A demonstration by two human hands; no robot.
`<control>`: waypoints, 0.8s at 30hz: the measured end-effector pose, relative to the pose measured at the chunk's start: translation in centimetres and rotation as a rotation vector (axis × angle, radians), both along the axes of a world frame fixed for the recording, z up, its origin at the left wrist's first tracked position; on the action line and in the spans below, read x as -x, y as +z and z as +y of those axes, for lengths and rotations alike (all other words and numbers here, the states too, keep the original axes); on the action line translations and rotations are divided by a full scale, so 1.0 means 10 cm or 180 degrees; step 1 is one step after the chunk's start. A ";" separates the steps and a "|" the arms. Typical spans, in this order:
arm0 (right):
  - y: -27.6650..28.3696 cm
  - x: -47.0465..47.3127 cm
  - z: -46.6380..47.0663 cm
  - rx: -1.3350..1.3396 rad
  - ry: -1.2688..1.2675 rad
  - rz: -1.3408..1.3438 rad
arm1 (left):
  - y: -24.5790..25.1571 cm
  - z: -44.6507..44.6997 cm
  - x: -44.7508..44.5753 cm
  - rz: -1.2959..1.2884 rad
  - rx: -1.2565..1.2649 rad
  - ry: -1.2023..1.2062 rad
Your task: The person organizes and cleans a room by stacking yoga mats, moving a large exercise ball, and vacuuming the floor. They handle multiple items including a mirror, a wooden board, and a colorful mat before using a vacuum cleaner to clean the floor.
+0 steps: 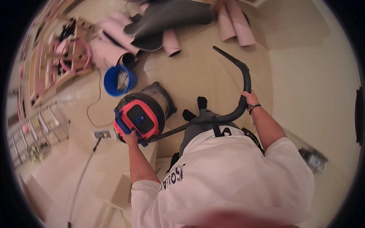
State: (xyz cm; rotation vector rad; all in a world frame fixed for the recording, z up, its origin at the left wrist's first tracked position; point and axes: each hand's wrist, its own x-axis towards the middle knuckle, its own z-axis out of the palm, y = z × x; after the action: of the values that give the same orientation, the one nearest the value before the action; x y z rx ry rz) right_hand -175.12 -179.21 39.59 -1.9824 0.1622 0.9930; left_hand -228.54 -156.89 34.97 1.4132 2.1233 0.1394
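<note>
A wet-dry vacuum cleaner (pixel 142 116) with a red and black lid and a dark drum stands on the floor to my left. My left hand (pixel 130 138) grips the blue handle part (pixel 122 122) at the lid's near edge; its fingertips are partly hidden. In my right hand (pixel 251 98) is the black vacuum hose (pixel 232 115), held where it meets a bent wand (pixel 238 63). The wand's tip points forward, above the floor. The hose crosses in front of my waist toward the vacuum's near side.
Beyond the vacuum stands a blue bucket (pixel 109 82) with something pale inside. Pink rolls (pixel 238 25) and a dark grey sheet (pixel 176 17) lie ahead. At left are a cord (pixel 100 88), a floor outlet (pixel 102 135) with a plugged-in cable (pixel 82 173), and a metal ladder (pixel 42 122).
</note>
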 end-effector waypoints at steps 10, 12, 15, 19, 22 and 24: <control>-0.65 -0.48 -0.79 0.0685 -0.1779 -0.0267 | -0.19 0.27 -1.60 -0.0396 0.0290 -0.0235; -0.76 -0.61 -1.16 0.0969 -0.1822 -0.0334 | -0.22 0.12 -1.95 -0.0265 0.0443 -0.0552; -0.99 -0.81 -1.48 0.1194 -0.1948 -0.0342 | -0.39 0.28 -2.59 -0.0314 0.0517 -0.1046; -1.17 -1.00 -2.07 0.1326 -0.2209 -0.0073 | -0.48 0.01 -3.20 0.0081 0.0300 -0.1593; -1.35 -1.10 -2.30 0.1295 -0.2215 0.0009 | -0.64 0.12 -3.68 0.0169 0.0427 -0.2080; -1.35 -1.13 -2.45 0.1082 -0.2472 0.0037 | -0.77 0.12 -3.90 0.0399 0.0203 -0.2256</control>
State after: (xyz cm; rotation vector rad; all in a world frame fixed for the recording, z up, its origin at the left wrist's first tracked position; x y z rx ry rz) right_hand -163.78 -203.73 26.10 -1.9395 1.0749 0.4798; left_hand -189.55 -155.65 27.23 2.0769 1.5740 -0.2950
